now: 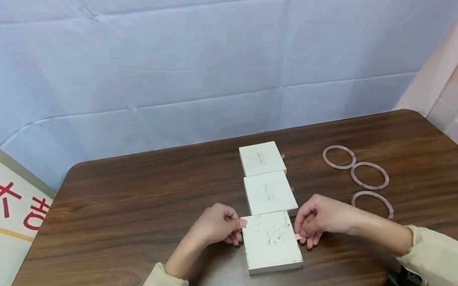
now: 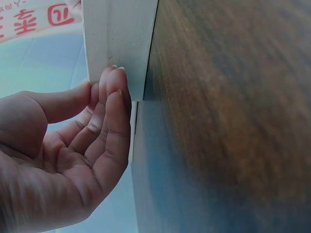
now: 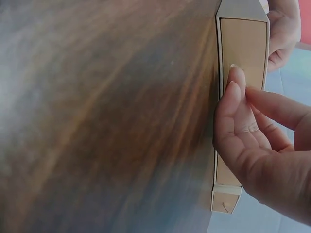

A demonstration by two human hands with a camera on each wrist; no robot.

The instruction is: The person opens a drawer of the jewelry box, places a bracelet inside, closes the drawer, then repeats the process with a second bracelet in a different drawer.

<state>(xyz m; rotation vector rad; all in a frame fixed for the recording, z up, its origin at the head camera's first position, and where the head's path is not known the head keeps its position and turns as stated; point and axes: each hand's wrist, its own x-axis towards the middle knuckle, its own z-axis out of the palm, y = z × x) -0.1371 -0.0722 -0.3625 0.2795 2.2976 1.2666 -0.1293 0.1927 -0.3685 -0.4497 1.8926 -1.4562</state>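
A white flat box (image 1: 273, 250) with dark specks on its top lies nearest the person on the table. At its left edge the left hand (image 1: 219, 224) holds it, thumb on the top far-left corner and fingertips against the side wall (image 2: 121, 39). Opposite, the right hand (image 1: 324, 217) pinches a small pinkish pull tab (image 1: 298, 236) sticking out of the box's right side. In the right wrist view a tan drawer front (image 3: 244, 51) sits within the white sleeve, fingertips right at it; the tab is hidden there by the fingers.
Two more white boxes, a middle one (image 1: 269, 193) and a far one (image 1: 261, 158), continue the row behind, with printed lids and small tabs on their right. Pale rings (image 1: 387, 177) lie at the right on the brown wooden table (image 1: 130, 206). A light cloth (image 1: 195, 57) hangs behind.
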